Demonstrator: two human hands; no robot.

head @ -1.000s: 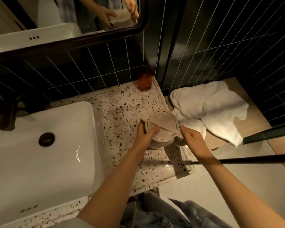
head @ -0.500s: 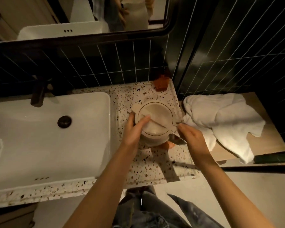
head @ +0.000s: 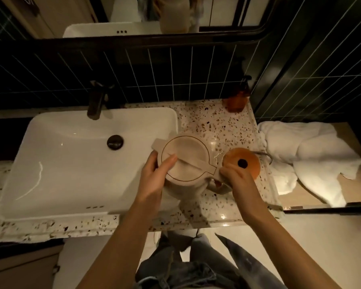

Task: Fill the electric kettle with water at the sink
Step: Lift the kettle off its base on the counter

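Head view showed the cream round electric kettle (head: 186, 161) lifted off its orange round base (head: 243, 162), which sat on the speckled terrazzo desk (head: 215, 126) just right of it. Left hand (head: 154, 178) was wrapped around the kettle's left side, thumb on the closed lid. Right hand (head: 236, 176) was curled round the handle at the kettle's right edge — exact finger hold partly hidden. Kettle hung over the desk at the right rim of the white rectangular ceramic sink (head: 75, 163), not yet under the dark metal faucet (head: 97, 101). No water seen running, basin looked dry. Judged progress: pickup done, early stage — left to do were opening the lid, moving under the faucet, turning water on and filling. White crumpled towel (head: 308, 155) lay on the wooden ledge further right, and an amber pump bottle (head: 238, 99) stood at the back wall, both clear of the path.
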